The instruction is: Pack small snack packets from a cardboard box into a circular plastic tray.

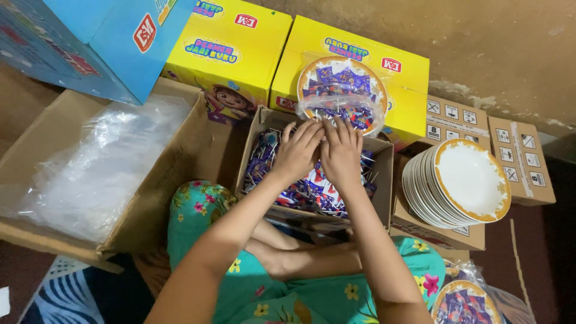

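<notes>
The big cardboard box (150, 198) with clear plastic sheets sits left of the sweets box (384, 180), the landmark here. Behind the sweets box stand two yellow cartons (240, 48). To its right, a stack of white plates (456, 183) with gold rims leans on a brown carton. Tilted at the sweets box's back edge is a plate of wrapped sweets (342, 84) inside a clear plastic bag (366, 111). The left hand (297, 153) and right hand (341, 153) meet over the sweets box, fingers curled, pinching the bag's lower edge.
</notes>
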